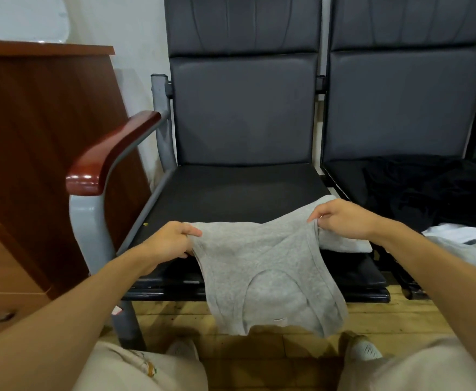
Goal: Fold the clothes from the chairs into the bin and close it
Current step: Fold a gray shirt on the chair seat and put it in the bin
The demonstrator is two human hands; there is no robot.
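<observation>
Over the front edge of the left chair seat [231, 190], toward six o'clock in the view, a grey garment [267, 266] is held spread between both hands. Its edge is pinched by the left hand [171, 241] at about nine o'clock of the cloth, and a bound strap or armhole edge is gripped between the thumb and curled fingers of the right hand [344, 218] at about two o'clock. The garment appears to be a soft, marled jersey knit, sleeveless, with a scooped neckline and narrow stitched bindings. It is limp, and much of it hangs past the seat toward the wooden floor [259, 351]. A slip is judged the main risk: with so much cloth unsupported, a loosened pinch could let it slide off the smooth black seat onto the floor. A crooked fold is also likely, since the knit stretches and a layer is already bunched under the right hand. More clothes are left at three o'clock on the right chair [341, 176]: a crumpled black heap [417, 190] and a white piece [468, 244] drooping over its edge, which could be dragged down if brushed. A glossy red-brown armrest [112, 153] is seen at ten o'clock. No bin is in view.
</observation>
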